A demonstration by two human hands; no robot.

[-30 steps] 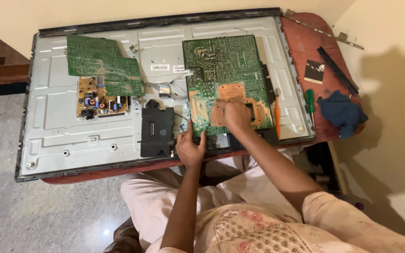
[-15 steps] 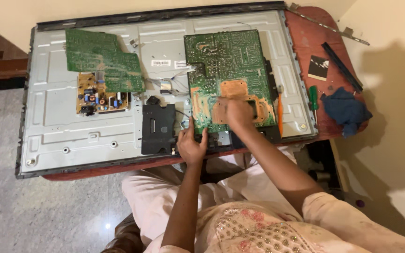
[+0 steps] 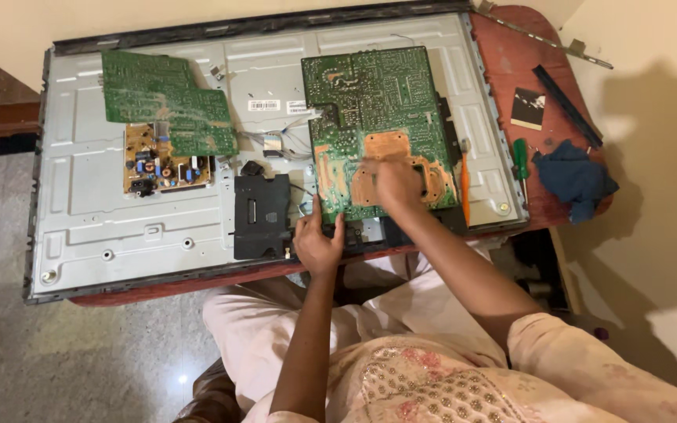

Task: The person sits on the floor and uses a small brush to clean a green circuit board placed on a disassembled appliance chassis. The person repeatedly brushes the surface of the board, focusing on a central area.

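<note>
A large green circuit board (image 3: 374,110) with bare copper patches lies solder side up on the right half of a flat television's grey metal back panel (image 3: 80,219). My left hand (image 3: 319,241) grips the board's lower left edge, thumb and fingers spread along it. My right hand (image 3: 397,184) rests on the copper area near the board's bottom edge. It is blurred and its fingers are curled, so I cannot see whether it holds anything.
A second green board (image 3: 166,98) overlaps a yellow power board (image 3: 158,160) at the left. A black module (image 3: 260,215) sits beside my left hand. On the red table (image 3: 515,51) lie a green-handled screwdriver (image 3: 520,160), a blue cloth (image 3: 573,176), a black strip (image 3: 566,94) and a small dark card (image 3: 528,108).
My right hand has slid slightly to the right across the board's copper area. My left hand stays at the board's lower left edge.
</note>
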